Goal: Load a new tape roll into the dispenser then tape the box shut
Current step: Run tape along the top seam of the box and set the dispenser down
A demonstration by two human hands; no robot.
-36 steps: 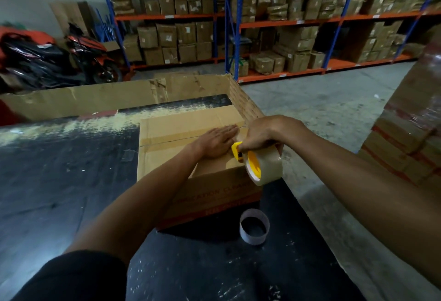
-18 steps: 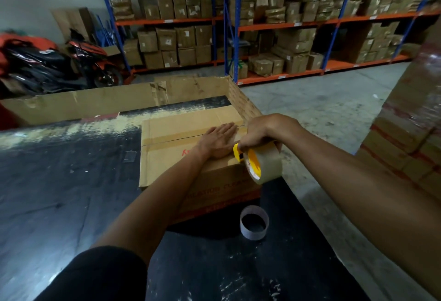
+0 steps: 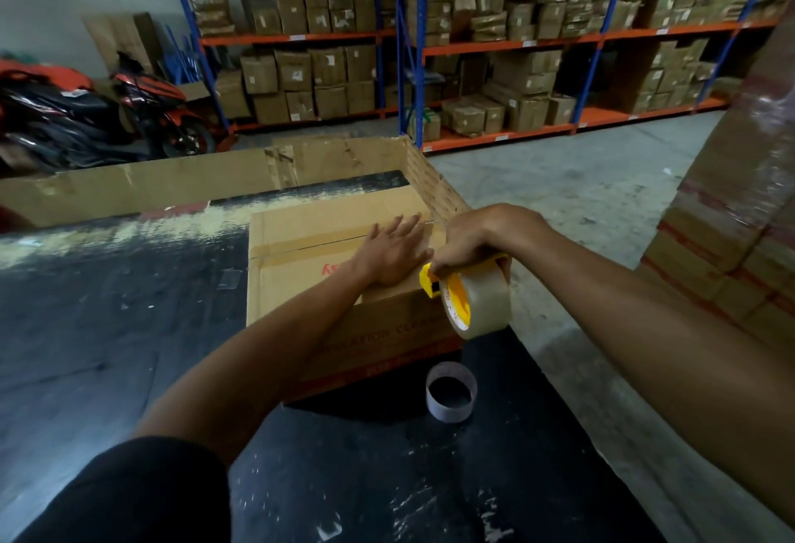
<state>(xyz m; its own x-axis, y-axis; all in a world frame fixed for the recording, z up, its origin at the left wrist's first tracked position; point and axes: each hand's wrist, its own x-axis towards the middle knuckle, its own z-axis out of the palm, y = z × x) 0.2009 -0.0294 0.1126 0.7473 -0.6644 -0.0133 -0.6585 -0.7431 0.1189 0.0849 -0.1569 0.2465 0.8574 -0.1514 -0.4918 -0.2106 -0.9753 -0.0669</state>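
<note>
A brown cardboard box [image 3: 301,250] with closed flaps lies on the black table [image 3: 107,327]. My left hand [image 3: 393,252] rests flat on the box top near its right front corner, fingers spread. My right hand [image 3: 473,239] grips the yellow tape dispenser [image 3: 434,282] at the box's right edge. A roll of clear brownish tape [image 3: 482,303] sits on the dispenser and hangs just off the box's corner. An empty grey tape core [image 3: 451,392] stands on the table in front of the box.
A low cardboard wall [image 3: 172,181] runs along the table's far and right sides. Wrapped stacked cartons [image 3: 740,207] rise at the right. Blue and orange shelving [image 3: 473,47] full of boxes and a parked motorcycle [image 3: 86,112] stand behind, across a concrete floor [image 3: 580,198].
My left hand has slid a little further onto the box top and flattened out. The right hand with the dispenser has stayed at the right edge of the box.
</note>
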